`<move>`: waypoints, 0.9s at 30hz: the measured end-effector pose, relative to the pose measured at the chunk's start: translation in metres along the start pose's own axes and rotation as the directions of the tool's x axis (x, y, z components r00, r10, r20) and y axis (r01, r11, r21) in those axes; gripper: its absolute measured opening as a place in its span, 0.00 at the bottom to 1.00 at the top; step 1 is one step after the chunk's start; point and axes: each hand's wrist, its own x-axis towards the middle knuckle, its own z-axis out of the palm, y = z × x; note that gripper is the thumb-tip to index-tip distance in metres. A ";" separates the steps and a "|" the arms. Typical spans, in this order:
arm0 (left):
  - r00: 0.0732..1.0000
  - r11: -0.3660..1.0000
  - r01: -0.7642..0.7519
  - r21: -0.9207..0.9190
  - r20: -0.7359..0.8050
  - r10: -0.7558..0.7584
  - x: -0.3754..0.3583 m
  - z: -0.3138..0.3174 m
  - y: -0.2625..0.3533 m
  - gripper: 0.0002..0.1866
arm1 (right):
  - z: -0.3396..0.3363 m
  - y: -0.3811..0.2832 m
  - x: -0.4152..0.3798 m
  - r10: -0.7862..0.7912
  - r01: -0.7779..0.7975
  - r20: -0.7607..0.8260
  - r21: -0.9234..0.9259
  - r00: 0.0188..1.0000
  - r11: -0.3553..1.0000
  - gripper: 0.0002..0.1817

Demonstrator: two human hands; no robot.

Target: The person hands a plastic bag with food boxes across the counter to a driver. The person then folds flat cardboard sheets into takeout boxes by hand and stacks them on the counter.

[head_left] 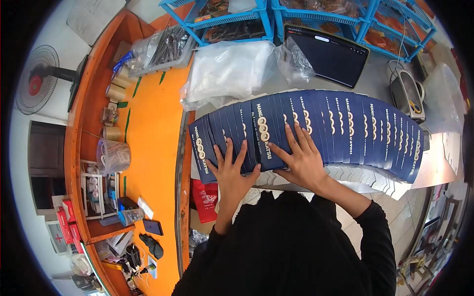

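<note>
A long overlapping row of dark blue printed cardboard pieces [340,130], seemingly flat food boxes, fans across the metal table. Round cream logos and white lettering show on their faces, and white flaps stick out along the near edge. My left hand [233,170] lies on the left end of the row, fingers spread over the blue faces. Just right of it, my right hand [302,160] rests with fingers stretched out on the same row. Neither hand is wrapped around a piece. What lies under my palms is hidden.
Behind the row are clear plastic bags [227,71], a black tablet [326,56] and blue racks [316,22]. Scissors sit in a metal holder [409,91] at right. An orange counter [153,167] at left carries a phone [153,227]. A red bag [204,200] hangs below.
</note>
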 end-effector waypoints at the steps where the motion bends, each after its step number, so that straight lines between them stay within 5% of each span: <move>1: 1.000 1.000 0.002 -0.007 0.016 -0.002 0.000 -0.001 -0.002 0.34 | -0.001 -0.002 0.002 0.008 -0.008 -0.006 0.003 1.000 1.000 0.37; 14: 0.997 1.000 -0.005 0.003 0.075 0.005 -0.003 -0.002 0.012 0.22 | 0.009 -0.002 0.005 0.026 -0.020 -0.128 0.050 0.991 0.999 0.34; 27: 0.997 0.994 -0.071 0.087 -0.003 0.071 -0.010 0.009 0.009 0.36 | 0.009 -0.003 0.004 0.038 -0.033 -0.146 0.039 0.989 0.999 0.33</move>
